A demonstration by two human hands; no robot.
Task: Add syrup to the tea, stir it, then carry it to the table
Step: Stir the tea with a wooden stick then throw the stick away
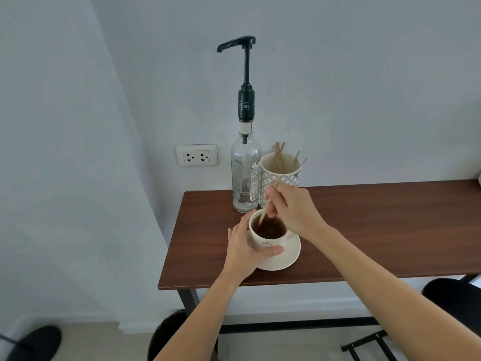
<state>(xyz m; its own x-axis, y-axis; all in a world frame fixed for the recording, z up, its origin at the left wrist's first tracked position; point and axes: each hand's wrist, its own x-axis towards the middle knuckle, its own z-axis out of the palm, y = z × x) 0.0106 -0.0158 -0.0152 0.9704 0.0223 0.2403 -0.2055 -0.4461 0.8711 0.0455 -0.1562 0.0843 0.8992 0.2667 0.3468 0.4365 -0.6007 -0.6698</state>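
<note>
Stirring step in hand, judging by the stick dipped into the tea. Cup on saucer, on the surface, cradled between both hands. Left hand wrapped round the near-left wall of the cup, thumb laid across the front just under the printed mark, fingers curled behind the rim. Right hand above and just right of the cup, fingertips pinching a stick that slants down into the dark tea at the far-left edge.

To do it well: keep the left hand firm so cup and saucer cannot skate; tea high in the cup, so small slow circles, tip kept low and off the wall to avoid slopping over the rim. Worth sweeping the bottom, where syrup likely settles.

Bottle with pump just beyond the right hand's fingers, holder of spare sticks right behind its knuckles; elbow room tight there, so wrist motion only. Lift the stick straight up, let it drip, before carrying.
</note>
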